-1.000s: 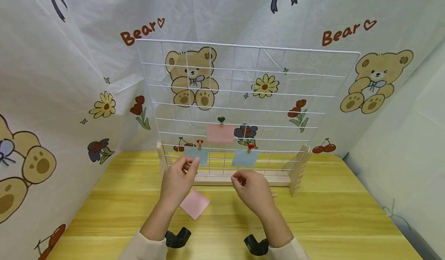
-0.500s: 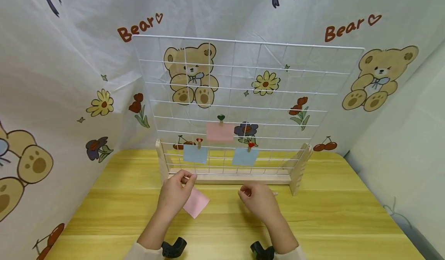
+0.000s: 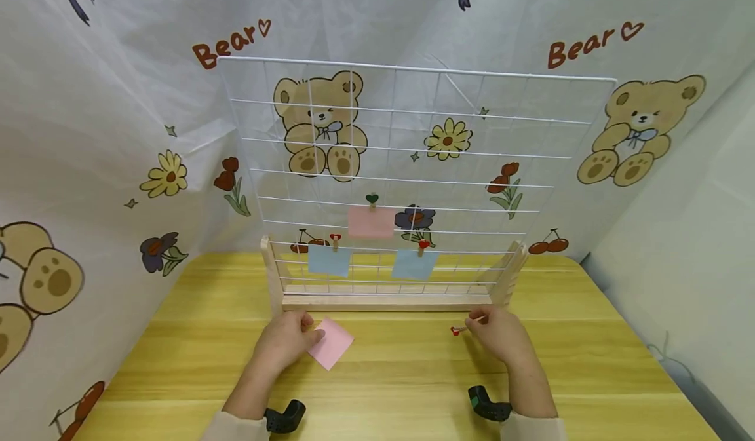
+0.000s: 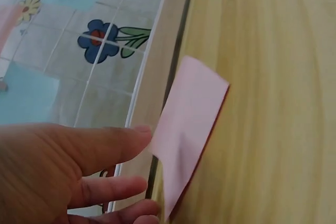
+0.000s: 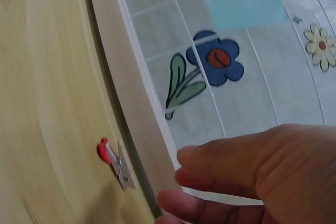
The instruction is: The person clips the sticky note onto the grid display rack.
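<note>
On the table in front of the rack lies a pink sticky note (image 3: 331,344). My left hand (image 3: 284,341) is at its left corner; in the left wrist view the thumb meets the note's (image 4: 193,114) edge, the fingers loosely bent and apart from the thumb. A small wooden clothespin with a red heart (image 3: 456,330) lies on the right. Over it hovers my right hand (image 3: 501,333). From the right wrist, the clothespin (image 5: 116,162) rests on the table beyond the fingertips, with a gap between thumb and fingers.
A white wire grid rack (image 3: 413,182) stands in a wooden base (image 3: 386,303) behind the hands. Clipped to it are a pink note (image 3: 370,223) and two blue notes (image 3: 328,261). A printed bear cloth (image 3: 377,21) hangs behind. Wood-grain table (image 3: 389,388) lies between the hands.
Both hands have come down from near the blue notes to the table. The left has reached the loose pink note; the right has moved rightward to the clothespin.
</note>
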Motion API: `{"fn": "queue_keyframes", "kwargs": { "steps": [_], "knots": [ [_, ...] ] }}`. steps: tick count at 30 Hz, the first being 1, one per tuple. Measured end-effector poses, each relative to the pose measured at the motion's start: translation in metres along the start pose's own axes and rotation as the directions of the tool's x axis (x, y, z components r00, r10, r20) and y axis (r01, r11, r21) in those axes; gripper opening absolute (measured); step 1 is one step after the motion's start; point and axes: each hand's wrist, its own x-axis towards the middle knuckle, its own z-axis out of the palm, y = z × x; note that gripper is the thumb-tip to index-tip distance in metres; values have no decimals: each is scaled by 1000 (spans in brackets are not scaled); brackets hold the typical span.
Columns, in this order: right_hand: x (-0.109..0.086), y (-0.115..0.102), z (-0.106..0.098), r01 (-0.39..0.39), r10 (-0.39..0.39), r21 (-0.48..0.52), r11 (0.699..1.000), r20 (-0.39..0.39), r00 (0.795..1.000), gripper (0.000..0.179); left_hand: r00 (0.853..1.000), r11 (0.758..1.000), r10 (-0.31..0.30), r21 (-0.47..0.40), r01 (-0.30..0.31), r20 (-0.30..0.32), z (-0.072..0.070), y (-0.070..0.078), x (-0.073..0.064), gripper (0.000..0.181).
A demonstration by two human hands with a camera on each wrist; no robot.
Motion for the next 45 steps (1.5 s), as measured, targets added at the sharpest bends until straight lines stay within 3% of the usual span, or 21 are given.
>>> {"fn": "queue_keyframes", "kwargs": {
  "steps": [4,8,13,18,24,36,45],
  "knots": [
    [3,11,-2,-25,25,-16,1000,-7,1000,28,1000,999,8,49,-10,23,6,2,-2,52],
    [3,10,-1,-27,27,-31,999,-6,1000,26,999,998,4,66,-6,34,10,3,-4,58],
    [2,4,7,24,-24,-23,999,3,1000,23,999,998,-16,66,12,47,11,4,-5,55],
    [2,0,18,79,-82,-60,995,-54,995,18,999,998,-14,60,11,52,10,4,-6,54],
    [5,-2,28,93,-103,-78,993,-129,986,14,999,998,-8,64,5,40,8,2,-5,48],
    [6,0,38,106,-128,-130,986,-179,975,6,999,996,4,88,-8,48,7,3,-3,28],
    [7,2,41,108,-138,-161,981,-188,973,6,998,1000,-18,18,17,58,8,4,-3,22]
  ]
}}
